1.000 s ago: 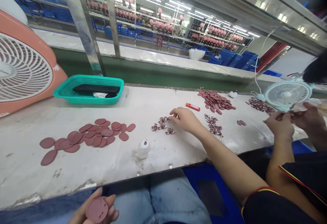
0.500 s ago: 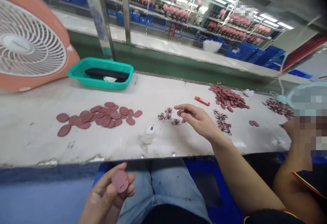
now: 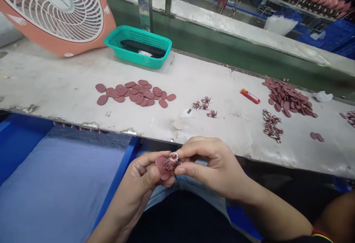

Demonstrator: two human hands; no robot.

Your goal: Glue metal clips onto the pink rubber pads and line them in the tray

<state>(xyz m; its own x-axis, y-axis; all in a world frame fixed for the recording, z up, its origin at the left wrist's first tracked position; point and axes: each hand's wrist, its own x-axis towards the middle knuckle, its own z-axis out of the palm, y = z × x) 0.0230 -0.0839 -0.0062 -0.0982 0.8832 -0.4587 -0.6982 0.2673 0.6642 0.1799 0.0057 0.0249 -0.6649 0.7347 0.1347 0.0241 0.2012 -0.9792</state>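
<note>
Over my lap, my left hand (image 3: 148, 178) pinches a reddish-brown oval disc (image 3: 161, 167) between thumb and fingers. A tiny painted figurine (image 3: 173, 158) is gripped by the thumb and forefinger of my right hand (image 3: 206, 163). The figurine overlaps the disc's face; whether it is seated there I cannot tell. On the table lie a few more figurines (image 3: 205, 102), close to a small translucent bottle (image 3: 181, 119) with a dark thin tip. Loose oval discs (image 3: 138, 92) are spread to the left of them.
A peach fan (image 3: 108, 32) and a green basket (image 3: 133, 56) holding a black item stand at the back left. Rightward are a red packet (image 3: 250, 96), a disc heap (image 3: 291, 97) and a figurine cluster (image 3: 272, 125). Another person's arm (image 3: 337, 213) shows at lower right.
My right hand has come from the table to my left hand, bringing a figurine against the disc. The view has tilted down and shifted left.
</note>
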